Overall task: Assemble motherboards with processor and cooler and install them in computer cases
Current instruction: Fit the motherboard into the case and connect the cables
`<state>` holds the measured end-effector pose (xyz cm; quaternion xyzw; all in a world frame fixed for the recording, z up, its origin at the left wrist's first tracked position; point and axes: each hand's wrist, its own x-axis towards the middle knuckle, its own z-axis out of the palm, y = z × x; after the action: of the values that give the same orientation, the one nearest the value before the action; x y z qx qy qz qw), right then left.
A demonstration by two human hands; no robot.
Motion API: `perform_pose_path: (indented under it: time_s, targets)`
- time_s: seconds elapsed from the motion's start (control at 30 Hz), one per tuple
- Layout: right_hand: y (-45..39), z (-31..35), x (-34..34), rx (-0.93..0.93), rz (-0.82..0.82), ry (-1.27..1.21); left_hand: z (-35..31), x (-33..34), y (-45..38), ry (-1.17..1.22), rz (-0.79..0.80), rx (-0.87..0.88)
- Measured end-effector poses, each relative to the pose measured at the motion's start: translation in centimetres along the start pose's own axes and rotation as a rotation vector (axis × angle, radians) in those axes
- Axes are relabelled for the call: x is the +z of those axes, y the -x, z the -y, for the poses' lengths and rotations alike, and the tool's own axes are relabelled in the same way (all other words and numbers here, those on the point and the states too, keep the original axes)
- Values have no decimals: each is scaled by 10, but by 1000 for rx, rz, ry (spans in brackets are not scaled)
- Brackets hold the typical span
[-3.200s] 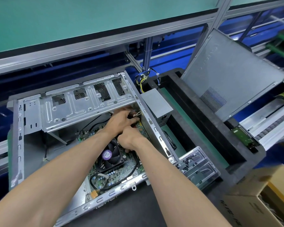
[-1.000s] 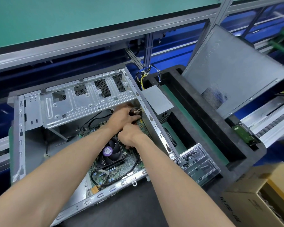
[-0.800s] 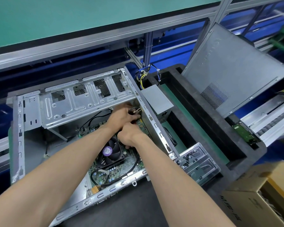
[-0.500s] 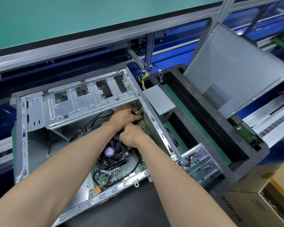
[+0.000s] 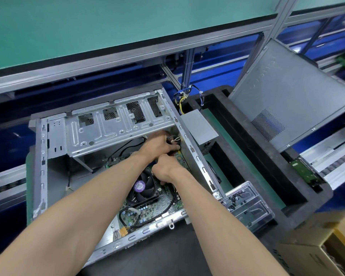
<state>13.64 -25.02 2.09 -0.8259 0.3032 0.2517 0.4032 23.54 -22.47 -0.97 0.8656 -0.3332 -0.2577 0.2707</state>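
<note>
Lying open on its side at nine o'clock is the bare grey steel computer case (image 5: 54, 156), its perforated silver drive-bay plate (image 5: 116, 126) spanning the top. Down inside sits the green motherboard (image 5: 157, 206), and on it the black square cooler fan with a purple round label (image 5: 142, 187), a black cable (image 5: 169, 204) looping past it toward an orange connector (image 5: 123, 231) at the six o'clock edge. Both forearms reach in from below. The left hand (image 5: 157, 145) is at the case's twelve o'clock corner, fingers curled onto a bundle of pale wires (image 5: 174, 139); how firmly it grips, one cannot tell. Just beneath, touching it, the right hand (image 5: 165, 168) is curled knuckles-up over the board beside the fan; whatever it holds is hidden. Moving to three o'clock: a grey metal power supply box (image 5: 199, 126) leans against the case wall, blue and yellow wires (image 5: 182, 98) sprouting above it. Next, a black foam tray (image 5: 253, 156), a clear plastic compartment box of dark screws (image 5: 245, 204) at five o'clock, and a grey perforated side panel (image 5: 291, 100) propped at two o'clock.
</note>
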Motion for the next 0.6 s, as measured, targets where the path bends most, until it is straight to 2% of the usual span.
perform_pose_path:
  time_s: [0.13, 0.37, 0.5, 0.6]
  targets:
    - [-2, -1, 1, -8, 4, 6, 3, 4, -3, 31, -47, 30]
    - [-3, -2, -1, -26, -10, 36, 5, 6, -5, 57, -17, -3]
    - [-3, -2, 0, -7, 3, 35, 2, 3, -7, 2, 13, -23]
    - [-3, -3, -1, 6, 28, 8, 3, -4, -5, -72, 68, -100]
